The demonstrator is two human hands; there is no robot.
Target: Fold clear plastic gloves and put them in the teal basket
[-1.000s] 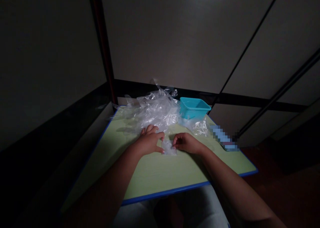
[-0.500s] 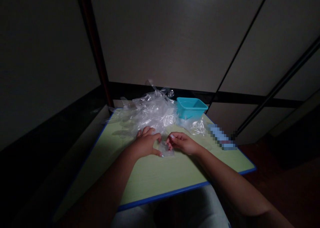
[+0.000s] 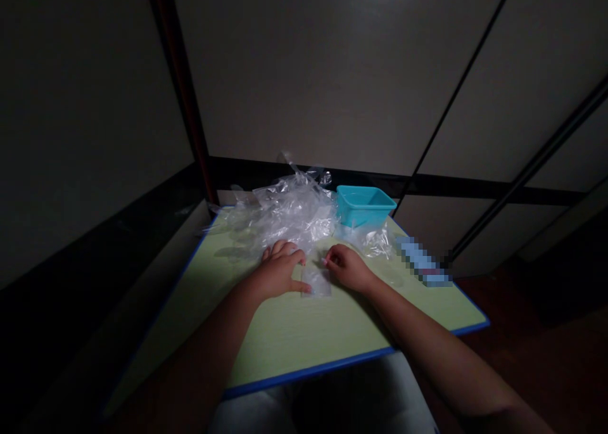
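A small clear plastic bag [image 3: 317,283] lies flat on the table in front of me. My left hand [image 3: 280,272] rests palm down with its fingers spread, the thumb tip on the bag's left edge. Beyond the fingertips is a heap of clear plastic bags [image 3: 294,206]. My right hand [image 3: 349,269] hovers by the small bag's upper right corner. Its fingers are curled together in a pinch. A tiny pale spot shows at the fingertips, too small to name.
A turquoise plastic basin [image 3: 363,206] stands at the back of the light green table [image 3: 304,345], behind more clear plastic [image 3: 373,241]. Toward the right edge lies a blurred blue object [image 3: 422,261]. Dark panelled doors [image 3: 308,73] rise behind the table.
My right hand has moved slightly up off the small bag, and its fingers have curled in. More of the bag shows. My left hand stays almost in place.
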